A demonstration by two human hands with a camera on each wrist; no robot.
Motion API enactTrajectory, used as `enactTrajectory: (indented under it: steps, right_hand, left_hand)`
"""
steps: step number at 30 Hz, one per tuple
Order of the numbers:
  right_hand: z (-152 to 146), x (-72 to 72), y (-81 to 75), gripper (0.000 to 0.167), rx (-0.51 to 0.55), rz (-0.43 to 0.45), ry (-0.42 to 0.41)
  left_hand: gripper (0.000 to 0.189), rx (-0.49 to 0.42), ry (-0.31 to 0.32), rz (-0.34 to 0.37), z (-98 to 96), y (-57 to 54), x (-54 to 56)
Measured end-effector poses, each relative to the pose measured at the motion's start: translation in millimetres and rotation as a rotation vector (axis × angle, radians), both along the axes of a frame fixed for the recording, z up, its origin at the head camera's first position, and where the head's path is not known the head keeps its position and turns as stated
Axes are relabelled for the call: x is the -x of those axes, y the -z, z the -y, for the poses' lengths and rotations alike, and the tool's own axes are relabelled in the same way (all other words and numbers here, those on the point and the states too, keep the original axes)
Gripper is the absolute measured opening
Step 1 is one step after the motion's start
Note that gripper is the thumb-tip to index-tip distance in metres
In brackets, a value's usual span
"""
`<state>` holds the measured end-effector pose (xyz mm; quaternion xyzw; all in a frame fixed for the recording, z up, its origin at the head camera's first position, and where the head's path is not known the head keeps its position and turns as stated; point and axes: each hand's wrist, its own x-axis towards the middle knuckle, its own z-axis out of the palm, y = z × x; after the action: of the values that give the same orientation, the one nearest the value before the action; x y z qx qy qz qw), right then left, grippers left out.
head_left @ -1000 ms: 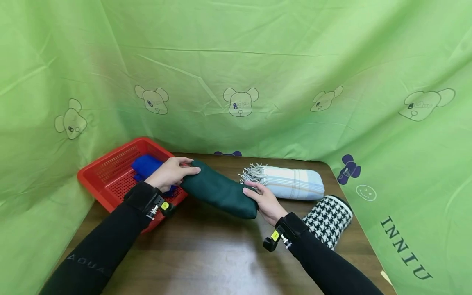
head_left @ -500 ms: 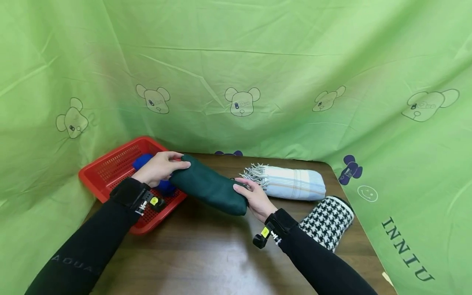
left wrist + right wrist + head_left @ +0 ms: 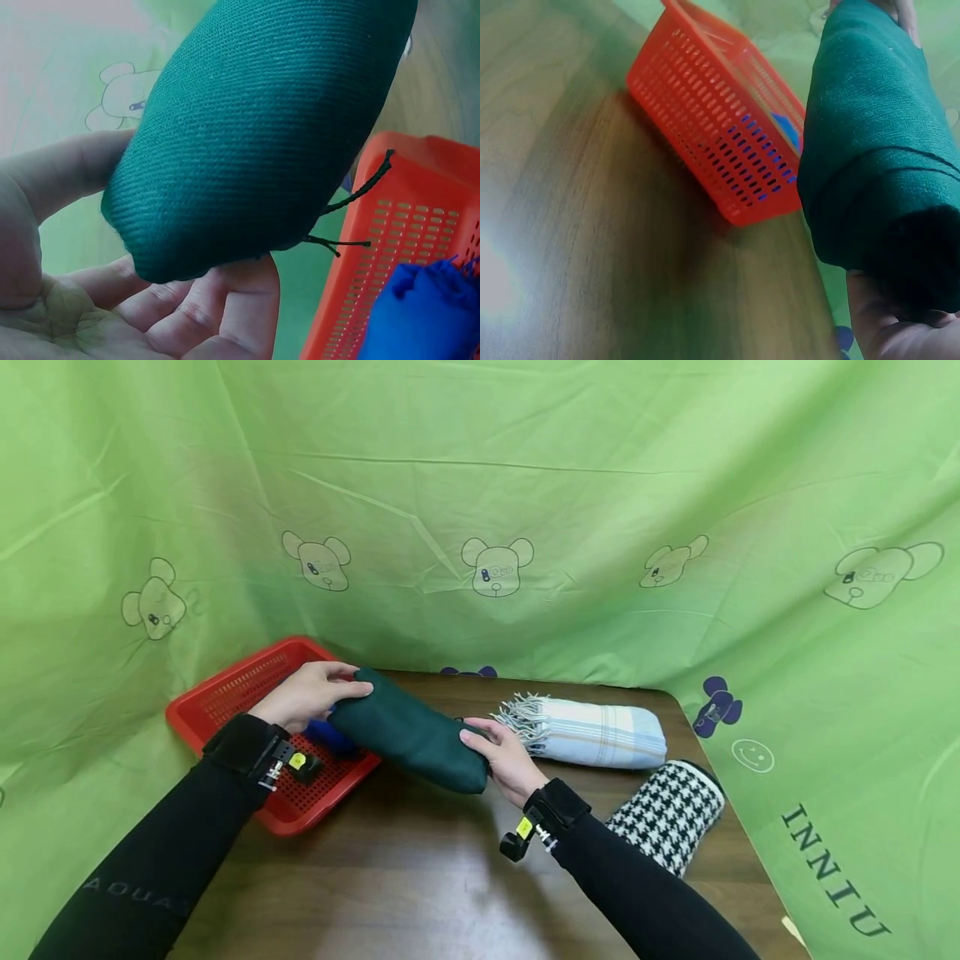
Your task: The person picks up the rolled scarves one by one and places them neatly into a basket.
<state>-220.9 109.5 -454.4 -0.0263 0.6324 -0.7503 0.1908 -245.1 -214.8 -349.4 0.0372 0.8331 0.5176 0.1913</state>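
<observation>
A dark green rolled scarf (image 3: 408,731) is held in the air, tilted, between both hands. My left hand (image 3: 303,696) grips its far-left end, thumb on one side and fingers on the other. The right hand (image 3: 506,760) pinches the opposite end. In the left wrist view, thin dark twisted strands (image 3: 364,184) stick out from the roll. The left end hangs over the near-right side of a red perforated basket (image 3: 225,681). Inside the basket lies a bundled blue cloth (image 3: 420,315), partly hidden by the left hand and the scarf in the head view.
A pale blue and white checked rolled scarf with fringe (image 3: 600,732) lies at the back right of the wooden table (image 3: 420,877). In front of it is a black-and-white houndstooth roll (image 3: 667,814). A green printed curtain (image 3: 495,468) surrounds the table's back and sides.
Both hands have carried the green scarf leftward, closer to the basket. The left hand now hides more of the blue cloth. Basket and other rolls stay in place.
</observation>
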Motion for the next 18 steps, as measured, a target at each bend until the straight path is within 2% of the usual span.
enactTrajectory:
  steps: [11,18]
  right_hand:
    - [10,1.5,-0.6,0.047,0.006,0.001,-0.003]
    - [23,3.6,-1.3,0.048,0.005,0.002,-0.021]
  left_hand:
    - [0.077,-0.023,0.015,0.013,12.4,-5.1,0.7]
    - [0.076,0.014,0.014,-0.011,24.8,-7.3,2.1]
